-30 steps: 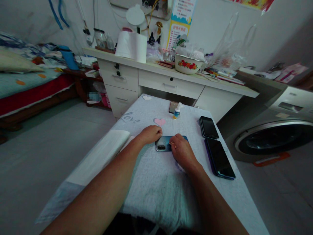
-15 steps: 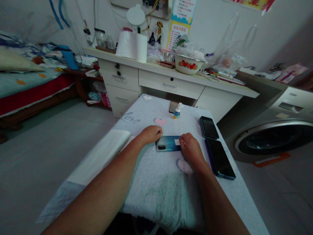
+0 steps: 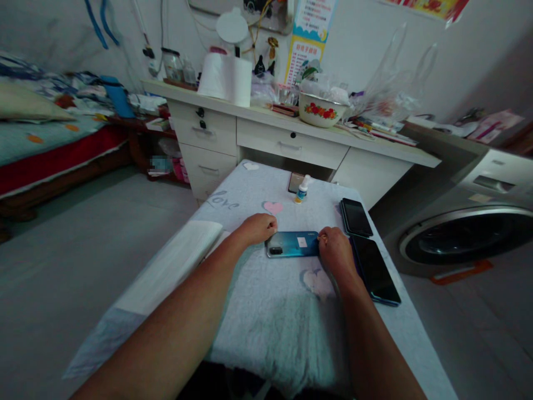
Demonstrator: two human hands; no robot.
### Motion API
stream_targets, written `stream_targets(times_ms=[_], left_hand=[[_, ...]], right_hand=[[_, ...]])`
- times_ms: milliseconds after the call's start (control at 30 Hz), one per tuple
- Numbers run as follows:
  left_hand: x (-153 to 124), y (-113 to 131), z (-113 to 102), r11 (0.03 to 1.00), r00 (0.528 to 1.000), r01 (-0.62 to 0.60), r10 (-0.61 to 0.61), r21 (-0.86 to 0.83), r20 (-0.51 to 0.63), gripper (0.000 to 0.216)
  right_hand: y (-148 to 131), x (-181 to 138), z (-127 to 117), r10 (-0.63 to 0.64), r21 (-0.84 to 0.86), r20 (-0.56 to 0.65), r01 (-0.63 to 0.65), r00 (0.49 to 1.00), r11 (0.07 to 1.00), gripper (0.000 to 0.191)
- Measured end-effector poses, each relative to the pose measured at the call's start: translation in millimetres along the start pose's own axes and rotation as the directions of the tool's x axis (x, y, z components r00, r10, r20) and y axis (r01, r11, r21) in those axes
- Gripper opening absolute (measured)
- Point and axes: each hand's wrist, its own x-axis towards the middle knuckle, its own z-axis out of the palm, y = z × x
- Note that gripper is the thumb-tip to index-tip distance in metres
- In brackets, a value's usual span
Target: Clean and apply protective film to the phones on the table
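Note:
A blue smartphone (image 3: 287, 244) lies back up on the cloth-covered table, its camera block at the left end and a small white sticker (image 3: 302, 242) on its back. My left hand (image 3: 260, 228) is closed at the phone's upper left corner, fingers against its edge. At the opposite end, my right hand (image 3: 333, 244) is closed with thumb and fingertips on the phone's right edge. Beyond the phone stands a small white spray bottle (image 3: 302, 190) beside another phone (image 3: 295, 181). Two dark-screened devices, a smaller one (image 3: 357, 216) and a larger one (image 3: 377, 270), lie right of my right hand.
White folded sheets (image 3: 175, 266) lie along the table's left side. Behind the table is a white desk (image 3: 287, 136) carrying a paper roll (image 3: 225, 78) and a flowered bowl (image 3: 320, 109). A washing machine (image 3: 470, 205) stands at right, a bed (image 3: 54, 144) at left.
My right hand has moved right, from the white sticker to the phone's right edge, leaving the sticker fully in view. My left hand has stayed in place.

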Motion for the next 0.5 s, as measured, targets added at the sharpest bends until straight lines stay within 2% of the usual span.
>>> stream_targets(times_ms=[133,500], left_hand=[[0.8,-1.5,1.1,1.000,1.000,-0.008,0.008,0.000,-0.002,0.018],[0.8,0.4,1.1,1.000,1.000,0.003,-0.003,-0.007,-0.007,0.017]], right_hand=[[-6.5,-2.4,1.7,-0.026,0.017,-0.029,0.026,0.999,1.000,0.024],[-39.0,-11.7,10.7,-0.279,0.141,-0.013,0.277,0.960,0.950,0.020]])
